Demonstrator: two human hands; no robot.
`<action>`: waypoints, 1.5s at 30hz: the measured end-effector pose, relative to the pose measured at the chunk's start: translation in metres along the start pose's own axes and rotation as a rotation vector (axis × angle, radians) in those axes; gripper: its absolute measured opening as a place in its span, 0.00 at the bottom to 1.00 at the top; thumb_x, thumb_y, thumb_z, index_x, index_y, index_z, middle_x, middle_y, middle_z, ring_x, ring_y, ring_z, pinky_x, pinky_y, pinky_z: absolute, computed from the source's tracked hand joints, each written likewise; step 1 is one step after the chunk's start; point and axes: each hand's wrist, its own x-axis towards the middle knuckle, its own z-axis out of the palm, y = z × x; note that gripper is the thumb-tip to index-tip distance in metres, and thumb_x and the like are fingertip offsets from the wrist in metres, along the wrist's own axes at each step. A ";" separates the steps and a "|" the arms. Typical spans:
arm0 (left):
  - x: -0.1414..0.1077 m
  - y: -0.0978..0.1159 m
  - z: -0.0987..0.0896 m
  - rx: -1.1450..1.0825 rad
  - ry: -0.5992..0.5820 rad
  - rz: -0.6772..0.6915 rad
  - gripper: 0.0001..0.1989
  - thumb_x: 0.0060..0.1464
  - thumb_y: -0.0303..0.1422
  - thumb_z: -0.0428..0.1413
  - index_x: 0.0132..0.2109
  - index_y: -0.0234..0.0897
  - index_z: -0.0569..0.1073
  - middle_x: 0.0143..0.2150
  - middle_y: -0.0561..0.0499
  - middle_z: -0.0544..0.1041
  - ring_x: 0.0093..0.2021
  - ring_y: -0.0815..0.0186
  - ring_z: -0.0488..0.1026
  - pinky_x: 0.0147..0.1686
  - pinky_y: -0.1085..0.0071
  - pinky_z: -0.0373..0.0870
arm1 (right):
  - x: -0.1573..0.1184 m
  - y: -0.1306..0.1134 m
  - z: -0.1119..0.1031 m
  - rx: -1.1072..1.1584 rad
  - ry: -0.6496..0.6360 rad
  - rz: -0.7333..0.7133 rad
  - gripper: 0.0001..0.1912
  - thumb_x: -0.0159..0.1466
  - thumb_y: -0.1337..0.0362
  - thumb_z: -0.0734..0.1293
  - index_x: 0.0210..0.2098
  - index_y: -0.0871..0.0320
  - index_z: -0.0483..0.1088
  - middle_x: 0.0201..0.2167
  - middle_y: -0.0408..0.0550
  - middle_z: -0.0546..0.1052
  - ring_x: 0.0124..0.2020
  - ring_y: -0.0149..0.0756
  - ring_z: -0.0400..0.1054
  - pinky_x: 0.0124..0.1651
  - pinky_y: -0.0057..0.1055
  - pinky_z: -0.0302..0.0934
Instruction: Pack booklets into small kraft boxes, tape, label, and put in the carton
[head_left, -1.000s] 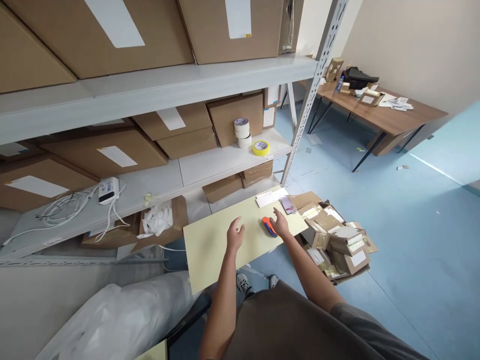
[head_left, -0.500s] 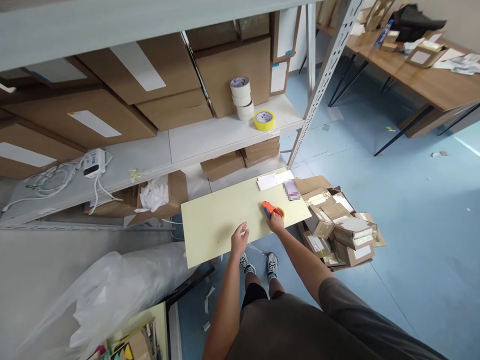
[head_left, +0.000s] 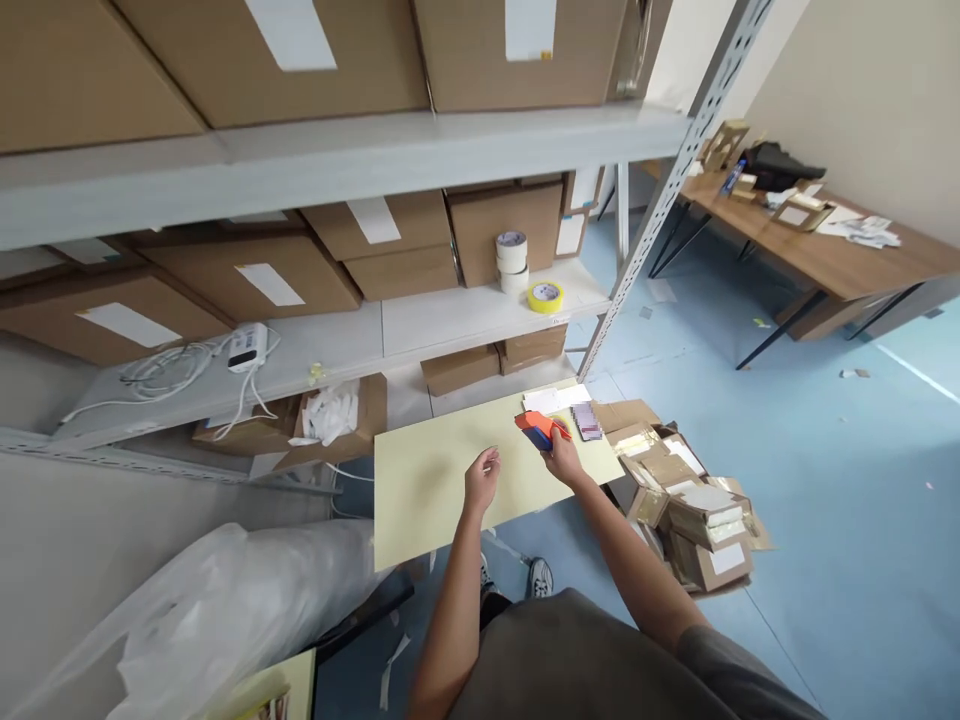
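My right hand (head_left: 562,461) is closed around the grip of an orange and blue tape dispenser (head_left: 534,428), which it holds up over the right part of a pale yellow tabletop (head_left: 409,510). A yellow tape roll shows at the dispenser's far side, partly hidden. My left hand (head_left: 481,482) hovers above the table's near edge, fingers loosely bent and a little apart, with nothing visible in it. White paper pieces (head_left: 555,400) lie at the table's far right. Beside them is a blurred purplish stack (head_left: 586,422).
A grey shelf (head_left: 420,325) crosses behind the table, bearing white tape rolls (head_left: 513,262), a yellow tape roll (head_left: 545,296) and a white power strip (head_left: 247,347). Small cardboard boxes (head_left: 709,510) are piled on the right. Clear plastic wrap (head_left: 247,590) bulges at lower left.
My right hand has lifted the tape dispenser off the tabletop. My left hand stays over the near edge, its fingers slightly more curled. The view has tilted upward, showing the higher shelf.
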 end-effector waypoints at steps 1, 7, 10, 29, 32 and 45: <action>0.006 0.012 -0.007 -0.009 0.008 0.021 0.21 0.61 0.45 0.60 0.55 0.37 0.79 0.51 0.39 0.83 0.48 0.59 0.81 0.52 0.59 0.78 | 0.005 -0.015 -0.011 -0.006 0.021 -0.070 0.27 0.65 0.57 0.66 0.61 0.59 0.63 0.48 0.63 0.79 0.47 0.57 0.74 0.51 0.52 0.66; 0.030 0.103 -0.066 -0.057 0.079 0.247 0.21 0.63 0.48 0.58 0.55 0.40 0.79 0.54 0.41 0.82 0.53 0.57 0.79 0.53 0.61 0.77 | 0.030 -0.116 -0.081 -0.024 0.100 -0.418 0.17 0.69 0.49 0.68 0.48 0.54 0.68 0.45 0.57 0.77 0.48 0.53 0.71 0.53 0.49 0.67; 0.031 0.154 -0.105 -0.030 0.047 0.448 0.19 0.63 0.48 0.58 0.53 0.42 0.81 0.55 0.43 0.81 0.55 0.57 0.78 0.53 0.62 0.76 | 0.040 -0.158 -0.107 -0.006 0.119 -0.551 0.12 0.69 0.51 0.70 0.39 0.53 0.70 0.39 0.52 0.77 0.43 0.49 0.70 0.51 0.46 0.68; 0.011 0.235 -0.220 0.068 -0.290 0.732 0.20 0.69 0.47 0.52 0.45 0.43 0.85 0.41 0.45 0.81 0.45 0.58 0.76 0.50 0.61 0.74 | 0.053 -0.289 -0.084 0.145 0.135 -0.662 0.06 0.70 0.59 0.68 0.43 0.51 0.77 0.38 0.50 0.80 0.43 0.46 0.74 0.65 0.53 0.63; 0.013 0.227 -0.232 0.059 -0.300 0.714 0.20 0.67 0.48 0.54 0.49 0.43 0.85 0.43 0.44 0.81 0.47 0.56 0.76 0.52 0.60 0.74 | 0.049 -0.296 -0.077 0.138 0.100 -0.616 0.09 0.70 0.57 0.69 0.46 0.52 0.77 0.41 0.53 0.80 0.47 0.48 0.74 0.59 0.50 0.67; 0.023 0.207 -0.202 0.183 0.089 0.725 0.14 0.69 0.39 0.54 0.43 0.43 0.85 0.36 0.48 0.81 0.40 0.61 0.76 0.42 0.66 0.73 | 0.069 -0.258 -0.073 0.088 -0.039 -0.564 0.21 0.67 0.53 0.73 0.56 0.53 0.76 0.53 0.58 0.81 0.56 0.52 0.75 0.61 0.50 0.67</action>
